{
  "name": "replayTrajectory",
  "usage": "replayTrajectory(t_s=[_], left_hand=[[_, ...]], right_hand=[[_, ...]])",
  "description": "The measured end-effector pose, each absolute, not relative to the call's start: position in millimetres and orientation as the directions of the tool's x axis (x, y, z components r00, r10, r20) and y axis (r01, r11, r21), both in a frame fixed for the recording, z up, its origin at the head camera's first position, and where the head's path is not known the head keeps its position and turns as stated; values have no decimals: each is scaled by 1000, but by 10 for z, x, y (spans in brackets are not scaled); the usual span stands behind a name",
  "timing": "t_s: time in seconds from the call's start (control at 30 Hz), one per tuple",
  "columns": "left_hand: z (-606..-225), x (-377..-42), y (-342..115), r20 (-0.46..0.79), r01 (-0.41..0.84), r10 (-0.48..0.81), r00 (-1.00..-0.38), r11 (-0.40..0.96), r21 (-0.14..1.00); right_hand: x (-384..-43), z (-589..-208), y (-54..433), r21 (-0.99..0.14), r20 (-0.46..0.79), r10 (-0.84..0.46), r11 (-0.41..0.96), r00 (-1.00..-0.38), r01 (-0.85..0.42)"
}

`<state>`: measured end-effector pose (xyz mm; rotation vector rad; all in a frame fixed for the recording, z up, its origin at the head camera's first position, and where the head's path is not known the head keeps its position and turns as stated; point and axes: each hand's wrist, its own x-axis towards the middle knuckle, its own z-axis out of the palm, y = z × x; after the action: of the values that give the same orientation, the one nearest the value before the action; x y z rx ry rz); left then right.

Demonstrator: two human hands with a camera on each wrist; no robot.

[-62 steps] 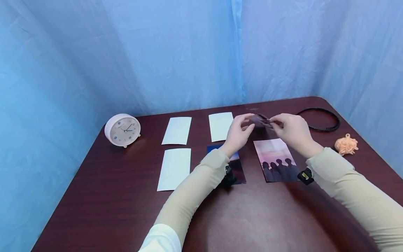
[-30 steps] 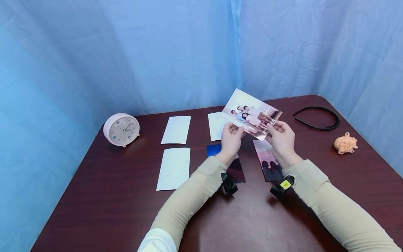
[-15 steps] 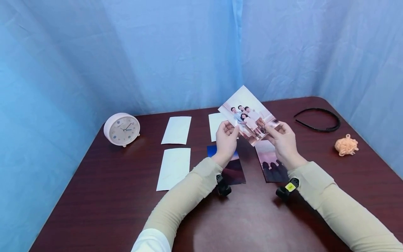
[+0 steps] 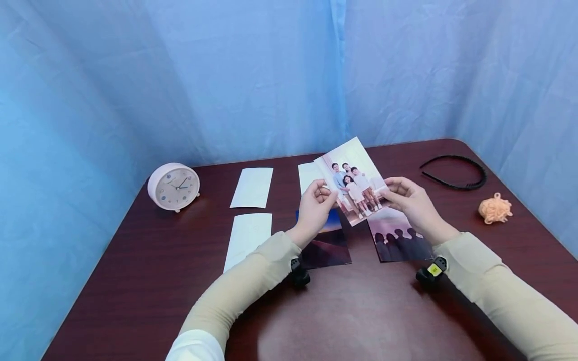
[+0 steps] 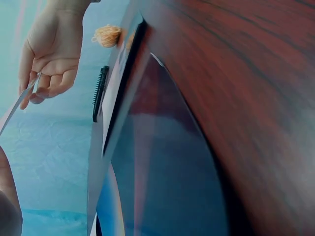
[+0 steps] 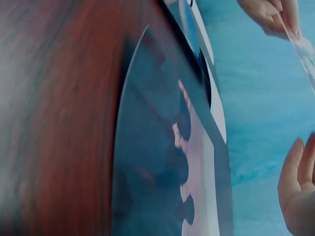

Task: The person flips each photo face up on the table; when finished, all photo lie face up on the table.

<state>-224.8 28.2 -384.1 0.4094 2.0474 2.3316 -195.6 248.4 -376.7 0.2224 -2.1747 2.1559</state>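
Note:
Between my two hands a photo print (image 4: 354, 180) of a group of people is held tilted above the table. My left hand (image 4: 313, 208) pinches its lower left edge with thumb and fingers, and my right hand (image 4: 413, 203) pinches the right corner. Below the left hand lies a dark blue landscape photo (image 4: 325, 245), partly covered by that hand. Under the right hand lies a pink photo (image 4: 399, 243) with dark silhouettes. In the left wrist view the right hand (image 5: 54, 54) grips the print's edge (image 5: 17, 103). The right wrist view shows the left hand (image 6: 275, 14) pinching the print (image 6: 302, 49).
White sheets lie on the left, one at the back (image 4: 252, 188) and one nearer (image 4: 248, 239); another (image 4: 306, 175) is partly behind the print. A round alarm clock (image 4: 173, 187) stands far left. On the right lie a black headband (image 4: 456, 171) and an orange yarn bundle (image 4: 495, 208).
First the print was seen edge-on between my hands; then its picture side turned toward me. It has since rotated closer to upright and come lower, and my hands have moved apart.

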Motion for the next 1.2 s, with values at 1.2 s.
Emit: replayTrajectory(t_s=[1.2], left_hand=[[-3937,-2062,270,192,191,202,-960,-24,981]], right_hand=[[-1870,-3710,2398,-945,171,-44,277,-984,-177]])
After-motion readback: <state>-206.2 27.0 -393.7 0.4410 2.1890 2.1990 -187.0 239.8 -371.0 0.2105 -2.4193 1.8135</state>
